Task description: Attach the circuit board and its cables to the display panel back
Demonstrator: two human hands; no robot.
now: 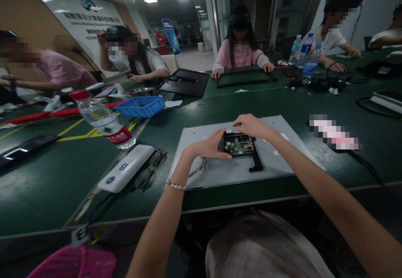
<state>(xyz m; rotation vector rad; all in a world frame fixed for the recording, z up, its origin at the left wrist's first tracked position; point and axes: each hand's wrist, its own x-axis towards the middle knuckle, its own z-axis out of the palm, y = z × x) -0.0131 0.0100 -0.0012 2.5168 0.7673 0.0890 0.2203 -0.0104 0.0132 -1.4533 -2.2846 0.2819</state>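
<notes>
The left hand (211, 145), thumb and fingers spread apart, touches the left side of a green circuit board in a black plastic frame (239, 145); whether it grips the frame firmly cannot be told. The right hand (251, 125), loosely curled with its fingers bent downward, is at the frame's far edge; whether it has hold of anything cannot be told. The frame lies on a flat light-grey rectangular panel (216, 177), a black arm of it reaching toward the panel's near edge, and thin dark wires (198, 170) lie left of it. The panel rests near the front edge of the dark green tabletop (138, 209). Left of the panel are a pair of thin-framed glasses (150, 170) and, just beside them, a white oblong power bank (126, 168); a clear plastic bottle with a red cap and red label (105, 121) leans behind the power bank. Farther back stands a shallow blue plastic tray (140, 106). Right of the panel lies a pink, partly blurred slim object (334, 133). Across the tabletop, toward its far edge, a person in pink (240, 54) holds a thin black rectangular frame (246, 78), with a black plastic cover (184, 82) to the left of it and three clear water bottles (305, 52) to the right.
</notes>
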